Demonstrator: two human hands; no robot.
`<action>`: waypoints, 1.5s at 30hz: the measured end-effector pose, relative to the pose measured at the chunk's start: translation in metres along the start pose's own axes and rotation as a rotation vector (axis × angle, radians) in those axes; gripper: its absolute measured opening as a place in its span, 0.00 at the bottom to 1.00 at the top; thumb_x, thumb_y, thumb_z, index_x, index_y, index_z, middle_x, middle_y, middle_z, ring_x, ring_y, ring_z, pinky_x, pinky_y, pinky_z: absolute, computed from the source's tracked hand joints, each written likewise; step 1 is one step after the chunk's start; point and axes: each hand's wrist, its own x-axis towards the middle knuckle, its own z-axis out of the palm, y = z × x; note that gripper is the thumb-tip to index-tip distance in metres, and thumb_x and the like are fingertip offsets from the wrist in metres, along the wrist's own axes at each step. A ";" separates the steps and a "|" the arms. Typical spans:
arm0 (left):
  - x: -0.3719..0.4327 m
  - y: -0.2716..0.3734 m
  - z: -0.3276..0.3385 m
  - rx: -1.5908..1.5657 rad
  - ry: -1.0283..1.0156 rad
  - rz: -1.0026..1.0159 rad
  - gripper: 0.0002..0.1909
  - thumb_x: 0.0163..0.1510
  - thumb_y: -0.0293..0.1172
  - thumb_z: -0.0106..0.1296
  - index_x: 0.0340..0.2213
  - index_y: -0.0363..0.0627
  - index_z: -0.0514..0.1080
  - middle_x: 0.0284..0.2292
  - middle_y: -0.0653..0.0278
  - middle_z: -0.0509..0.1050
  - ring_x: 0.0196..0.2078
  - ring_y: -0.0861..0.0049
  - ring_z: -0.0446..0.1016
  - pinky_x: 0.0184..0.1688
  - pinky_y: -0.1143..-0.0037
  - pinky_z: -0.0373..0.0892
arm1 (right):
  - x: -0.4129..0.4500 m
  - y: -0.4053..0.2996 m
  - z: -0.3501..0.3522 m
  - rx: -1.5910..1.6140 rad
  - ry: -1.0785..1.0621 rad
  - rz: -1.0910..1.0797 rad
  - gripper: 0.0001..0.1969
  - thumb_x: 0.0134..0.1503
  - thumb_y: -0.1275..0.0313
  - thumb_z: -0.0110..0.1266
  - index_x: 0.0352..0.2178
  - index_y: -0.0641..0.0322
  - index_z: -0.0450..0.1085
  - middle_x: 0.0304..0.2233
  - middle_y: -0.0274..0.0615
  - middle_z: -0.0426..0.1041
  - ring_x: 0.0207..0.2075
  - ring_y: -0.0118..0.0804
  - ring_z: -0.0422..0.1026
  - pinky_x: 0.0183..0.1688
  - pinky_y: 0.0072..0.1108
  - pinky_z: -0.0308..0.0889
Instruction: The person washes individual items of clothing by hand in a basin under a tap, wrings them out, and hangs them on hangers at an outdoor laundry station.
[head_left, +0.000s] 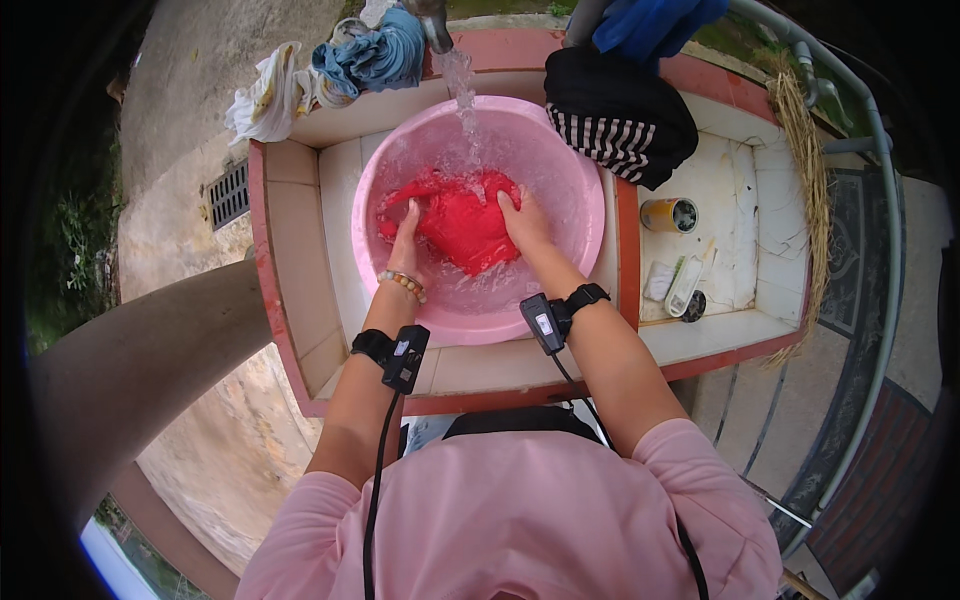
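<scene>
A pink plastic basin (592, 247) with water in it stands in a tiled sink (292, 217). Water runs from a metal tap (437, 34) onto a wet red cloth (469, 229) in the basin. My left hand (406, 244), with a bead bracelet at the wrist, is at the cloth's left side, thumb up and fingers hidden under water or fabric. At the cloth's upper right edge, my right hand (523, 221) grips the fabric between its thumb and hidden fingers.
Black cloth with a striped part (619, 112) lies over the divider at the right. Blue (375, 52) and white cloths (266, 94) rest on the back left rim. The right compartment holds a yellow can (669, 215) and a brush (684, 285). A thick post (165, 367) rises at left.
</scene>
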 end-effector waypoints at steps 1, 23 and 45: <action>-0.013 0.003 0.012 -0.087 -0.050 -0.101 0.35 0.41 0.61 0.44 0.44 0.46 0.61 0.45 0.57 0.62 0.47 0.64 0.61 0.48 0.61 0.56 | -0.001 -0.002 0.003 0.082 0.009 -0.059 0.21 0.45 0.56 0.48 0.36 0.59 0.64 0.32 0.56 0.67 0.37 0.53 0.64 0.38 0.34 0.60; -0.024 0.010 -0.011 0.507 0.114 0.174 0.33 0.42 0.34 0.54 0.47 0.44 0.51 0.35 0.60 0.68 0.35 0.68 0.69 0.29 0.67 0.69 | -0.017 -0.036 -0.012 0.067 -0.138 0.211 0.33 0.41 0.50 0.51 0.44 0.61 0.55 0.39 0.58 0.62 0.43 0.52 0.62 0.43 0.32 0.58; -0.014 0.053 0.028 0.977 -0.116 0.574 0.22 0.41 0.33 0.54 0.39 0.38 0.64 0.35 0.59 0.70 0.32 0.77 0.70 0.33 0.79 0.67 | -0.038 -0.047 -0.036 0.907 -0.554 0.673 0.19 0.48 0.67 0.49 0.40 0.66 0.61 0.37 0.42 0.67 0.39 0.34 0.66 0.41 0.24 0.60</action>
